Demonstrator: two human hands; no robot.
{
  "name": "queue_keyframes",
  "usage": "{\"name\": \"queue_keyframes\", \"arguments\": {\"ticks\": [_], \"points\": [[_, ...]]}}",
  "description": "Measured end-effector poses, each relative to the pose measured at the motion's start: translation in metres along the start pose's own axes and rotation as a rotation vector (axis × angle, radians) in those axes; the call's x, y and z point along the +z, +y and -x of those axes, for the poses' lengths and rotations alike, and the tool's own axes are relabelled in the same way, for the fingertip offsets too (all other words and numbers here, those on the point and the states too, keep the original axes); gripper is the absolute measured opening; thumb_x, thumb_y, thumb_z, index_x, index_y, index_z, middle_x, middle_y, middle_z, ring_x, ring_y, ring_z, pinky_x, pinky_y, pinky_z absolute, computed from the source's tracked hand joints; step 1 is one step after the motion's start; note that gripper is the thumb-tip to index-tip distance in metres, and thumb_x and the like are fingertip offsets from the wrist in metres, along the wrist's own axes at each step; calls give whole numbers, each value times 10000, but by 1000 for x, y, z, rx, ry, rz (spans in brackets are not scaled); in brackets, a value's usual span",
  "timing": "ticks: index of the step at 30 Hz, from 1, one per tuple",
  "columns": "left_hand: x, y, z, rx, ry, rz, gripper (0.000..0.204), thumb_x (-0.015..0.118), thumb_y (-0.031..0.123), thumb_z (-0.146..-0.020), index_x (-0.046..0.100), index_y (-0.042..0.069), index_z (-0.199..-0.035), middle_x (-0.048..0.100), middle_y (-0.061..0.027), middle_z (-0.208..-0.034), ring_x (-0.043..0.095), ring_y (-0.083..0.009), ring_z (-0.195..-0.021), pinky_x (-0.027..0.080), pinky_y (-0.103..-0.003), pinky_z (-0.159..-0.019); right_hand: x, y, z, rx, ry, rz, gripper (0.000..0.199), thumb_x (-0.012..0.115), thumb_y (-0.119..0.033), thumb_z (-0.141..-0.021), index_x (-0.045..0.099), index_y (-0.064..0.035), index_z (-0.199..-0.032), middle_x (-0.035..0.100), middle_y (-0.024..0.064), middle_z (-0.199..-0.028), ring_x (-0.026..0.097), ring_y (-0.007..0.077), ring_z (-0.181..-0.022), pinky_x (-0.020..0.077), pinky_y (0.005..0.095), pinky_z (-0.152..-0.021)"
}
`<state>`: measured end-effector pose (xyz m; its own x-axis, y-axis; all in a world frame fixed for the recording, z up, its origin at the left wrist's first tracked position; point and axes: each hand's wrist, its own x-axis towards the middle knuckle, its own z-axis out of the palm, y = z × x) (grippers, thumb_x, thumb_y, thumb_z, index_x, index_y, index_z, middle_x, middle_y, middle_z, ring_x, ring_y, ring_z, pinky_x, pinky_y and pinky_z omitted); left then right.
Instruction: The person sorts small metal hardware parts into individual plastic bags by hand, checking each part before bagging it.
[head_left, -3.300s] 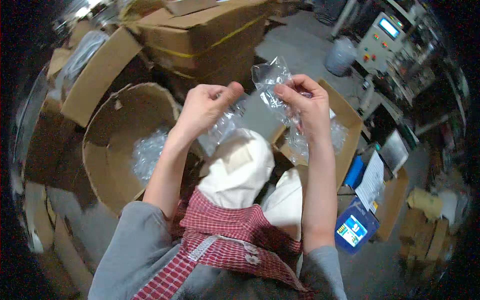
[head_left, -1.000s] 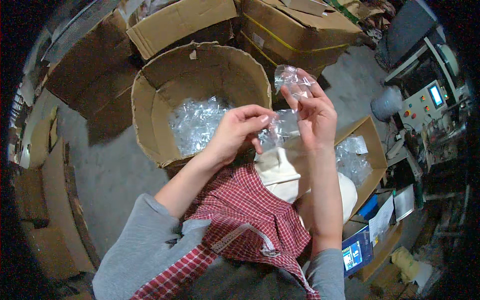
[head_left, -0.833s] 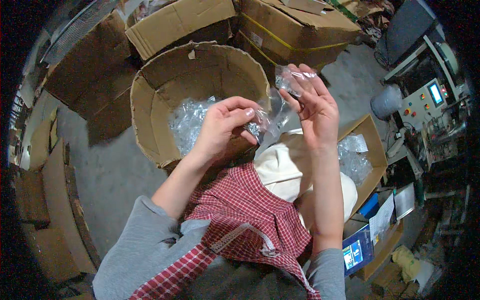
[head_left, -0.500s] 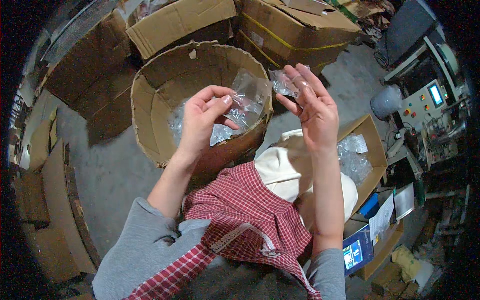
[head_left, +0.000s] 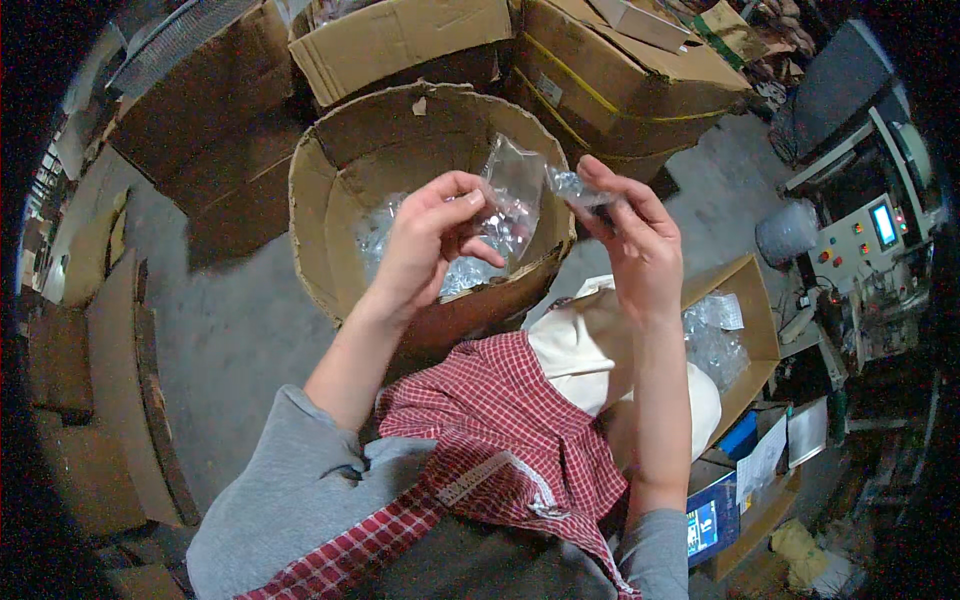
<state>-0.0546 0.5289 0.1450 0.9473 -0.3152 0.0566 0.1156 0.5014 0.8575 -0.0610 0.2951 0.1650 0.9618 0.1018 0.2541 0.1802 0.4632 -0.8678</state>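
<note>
My left hand (head_left: 432, 238) pinches a clear plastic bag (head_left: 516, 180) between thumb and fingers, over a large cardboard box (head_left: 318, 185) with a ragged rim. The bag hangs beside the fingertips with some shiny contents low in it. Just to its right, my right hand (head_left: 645, 245) has thumb and fingers closed on a small clear plastic packet (head_left: 578, 190). What fills the packet is too small to make out. Several clear packets (head_left: 382, 225) lie inside the large box below my left hand.
By my right forearm stands an open carton (head_left: 765, 305) of clear bags (head_left: 715, 345). A blue device with a screen (head_left: 712, 520) sits near my right elbow. A machine panel (head_left: 860, 240) is at the far right. Strapped cardboard boxes (head_left: 610, 90) stand behind; flattened cardboard (head_left: 120, 380) lies left.
The fingers of my right hand have curled in round the small packet, which lay against more outstretched fingers before. The whole view has shifted slightly. My left hand still pinches its bag.
</note>
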Motion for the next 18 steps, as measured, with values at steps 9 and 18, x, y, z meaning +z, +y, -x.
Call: {"name": "queue_keyframes", "arguments": {"ticks": [9, 18], "points": [[-3, -2, -1, -139, -140, 1, 275, 600, 139, -865, 605, -31, -1081, 586, -182, -1238, 605, -263, -1111, 537, -356, -875, 0, 12, 0, -367, -389, 550, 286, 540, 33, -634, 747, -29, -822, 426, 219, -1456, 291, 340, -1427, 151, 432, -1171], [-8, -11, 5, -30, -2, 15, 184, 651, 80, -850, 655, -18, -1005, 673, -69, -926, 647, -142, -817, 521, -272, -756, 6, 11, 3, -208, -446, 199, 346, 576, -4, -602, 727, 16, -913, 381, 227, -1479, 312, 352, -1412, 273, 452, -1136]]}}
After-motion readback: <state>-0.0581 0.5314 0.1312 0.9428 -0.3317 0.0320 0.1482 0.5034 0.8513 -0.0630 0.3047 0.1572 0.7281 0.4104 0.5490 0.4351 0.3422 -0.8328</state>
